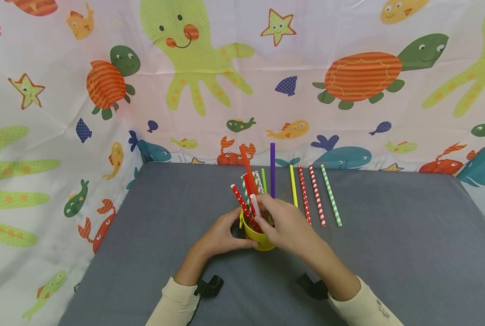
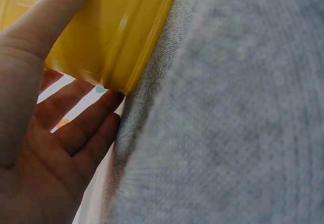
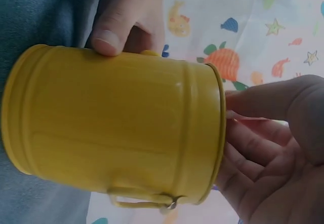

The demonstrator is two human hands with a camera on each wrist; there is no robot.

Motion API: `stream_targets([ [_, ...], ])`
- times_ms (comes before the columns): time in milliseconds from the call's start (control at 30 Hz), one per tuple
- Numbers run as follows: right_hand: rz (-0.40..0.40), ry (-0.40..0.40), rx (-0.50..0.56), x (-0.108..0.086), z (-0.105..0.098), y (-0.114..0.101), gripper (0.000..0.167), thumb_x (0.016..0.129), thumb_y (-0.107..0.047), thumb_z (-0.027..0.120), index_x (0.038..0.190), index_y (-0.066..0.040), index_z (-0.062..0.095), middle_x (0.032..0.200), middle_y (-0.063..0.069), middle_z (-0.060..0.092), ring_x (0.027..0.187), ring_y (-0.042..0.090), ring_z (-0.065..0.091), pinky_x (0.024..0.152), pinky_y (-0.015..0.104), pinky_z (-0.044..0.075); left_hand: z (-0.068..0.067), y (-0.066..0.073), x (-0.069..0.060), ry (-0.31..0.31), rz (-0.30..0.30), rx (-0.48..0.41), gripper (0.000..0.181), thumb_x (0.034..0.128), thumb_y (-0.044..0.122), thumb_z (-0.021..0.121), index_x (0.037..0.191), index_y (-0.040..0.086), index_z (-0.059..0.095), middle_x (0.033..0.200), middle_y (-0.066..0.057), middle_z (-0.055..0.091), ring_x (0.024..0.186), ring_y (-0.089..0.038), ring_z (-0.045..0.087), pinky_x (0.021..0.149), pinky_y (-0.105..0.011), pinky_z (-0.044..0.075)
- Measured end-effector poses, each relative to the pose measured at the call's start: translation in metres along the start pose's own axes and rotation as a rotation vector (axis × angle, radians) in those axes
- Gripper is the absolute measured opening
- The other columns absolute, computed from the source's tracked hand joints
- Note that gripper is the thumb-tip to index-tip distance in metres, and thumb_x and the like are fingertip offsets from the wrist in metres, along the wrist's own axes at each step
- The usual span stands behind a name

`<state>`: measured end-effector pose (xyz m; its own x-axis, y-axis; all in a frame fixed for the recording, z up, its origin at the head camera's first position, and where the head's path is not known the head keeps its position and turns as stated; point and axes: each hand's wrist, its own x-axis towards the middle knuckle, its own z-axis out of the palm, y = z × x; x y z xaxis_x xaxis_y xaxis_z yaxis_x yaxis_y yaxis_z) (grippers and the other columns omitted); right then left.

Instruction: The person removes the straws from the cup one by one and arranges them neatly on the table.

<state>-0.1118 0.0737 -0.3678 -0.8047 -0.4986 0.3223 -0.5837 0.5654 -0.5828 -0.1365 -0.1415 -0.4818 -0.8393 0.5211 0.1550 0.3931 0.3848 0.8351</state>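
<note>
A small yellow metal bucket (image 1: pixel 263 242) stands upright on the table, holding several straws. My left hand (image 1: pixel 224 233) grips its side, the thumb (image 2: pixel 45 13) across the front and the fingers behind. Above the rim, my right hand (image 1: pixel 289 222) pinches a whitish straw (image 1: pixel 255 205) between thumb and fingertips; its lower end is hidden. Around it in the bucket lean a red dotted straw (image 1: pixel 242 201), an orange straw (image 1: pixel 245 160) and a tall purple straw (image 1: pixel 273 170). In the right wrist view the bucket (image 3: pixel 116 117) hides most of the straws.
To the right of the bucket several straws lie side by side: a yellow straw (image 1: pixel 293 185), a red dotted straw (image 1: pixel 304 194), a red striped straw (image 1: pixel 317 197) and a green striped straw (image 1: pixel 331 195). A cloth printed with sea animals (image 1: pixel 234 81) hangs behind the grey table (image 1: pixel 409 249).
</note>
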Motion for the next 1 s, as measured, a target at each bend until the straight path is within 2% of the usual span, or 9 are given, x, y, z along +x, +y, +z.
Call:
stream_targets([
  [233,0.026,-0.145,-0.016,-0.005,0.003,0.007,0.021,0.089,-0.012,0.077,0.103,-0.008,0.062,0.083,-0.003,0.063,0.069,0.01,0.054,0.059,0.021,0.05,0.0,0.0,0.0,0.008,-0.013,0.019,0.091,0.0738,0.044,0.09,0.15,0.031,0.042,0.14,0.014,0.053,0.121,-0.008,0.053,0.108,-0.039,0.04],
  [433,-0.014,-0.185,-0.029,-0.007,0.002,0.009,0.016,0.093,-0.014,0.074,0.097,-0.009,0.059,0.075,-0.007,0.055,0.063,0.008,0.05,0.056,0.022,0.048,0.0,-0.001,0.0,0.008,-0.002,0.01,0.089,0.0732,0.043,0.09,0.148,0.032,0.044,0.137,0.016,0.054,0.119,-0.007,0.054,0.107,-0.037,0.041],
  [567,-0.033,-0.178,0.0,-0.008,0.001,0.01,0.014,0.097,-0.014,0.069,0.102,-0.009,0.056,0.08,-0.005,0.057,0.066,0.008,0.053,0.059,0.021,0.05,0.0,-0.001,0.0,0.006,0.001,0.007,0.09,0.0734,0.041,0.091,0.149,0.031,0.042,0.138,0.016,0.053,0.119,-0.008,0.054,0.107,-0.037,0.041],
  [667,-0.012,-0.161,0.047,-0.008,0.0,0.009,0.015,0.098,-0.012,0.066,0.105,-0.01,0.052,0.081,-0.004,0.056,0.066,0.008,0.052,0.057,0.022,0.05,0.0,-0.001,0.001,0.005,-0.007,0.014,0.091,0.0735,0.041,0.09,0.15,0.031,0.042,0.139,0.016,0.053,0.118,-0.007,0.053,0.107,-0.036,0.041],
  [800,0.0,-0.107,0.115,-0.009,-0.005,0.005,0.019,0.097,-0.008,0.067,0.103,-0.01,0.049,0.078,-0.004,0.05,0.063,0.009,0.05,0.054,0.024,0.049,0.0,-0.001,0.001,0.003,-0.017,0.023,0.09,0.074,0.042,0.09,0.149,0.029,0.042,0.137,0.015,0.054,0.118,-0.007,0.053,0.106,-0.036,0.042],
  [900,-0.003,-0.057,0.169,-0.01,-0.009,0.001,0.023,0.094,0.0,0.069,0.106,-0.008,0.051,0.084,-0.001,0.056,0.069,0.012,0.057,0.062,0.024,0.054,0.0,-0.001,0.001,0.0,-0.019,0.027,0.089,0.0742,0.041,0.09,0.149,0.027,0.043,0.137,0.014,0.054,0.119,-0.007,0.053,0.106,-0.037,0.043],
  [1000,0.0,-0.005,0.219,-0.012,-0.016,-0.002,0.033,0.09,0.007,0.069,0.115,-0.006,0.053,0.092,0.002,0.063,0.08,0.015,0.065,0.074,0.028,0.058,0.0,-0.001,0.0,0.002,-0.024,0.034,0.089,0.074,0.041,0.09,0.148,0.025,0.044,0.137,0.013,0.055,0.119,-0.008,0.054,0.106,-0.037,0.043],
])
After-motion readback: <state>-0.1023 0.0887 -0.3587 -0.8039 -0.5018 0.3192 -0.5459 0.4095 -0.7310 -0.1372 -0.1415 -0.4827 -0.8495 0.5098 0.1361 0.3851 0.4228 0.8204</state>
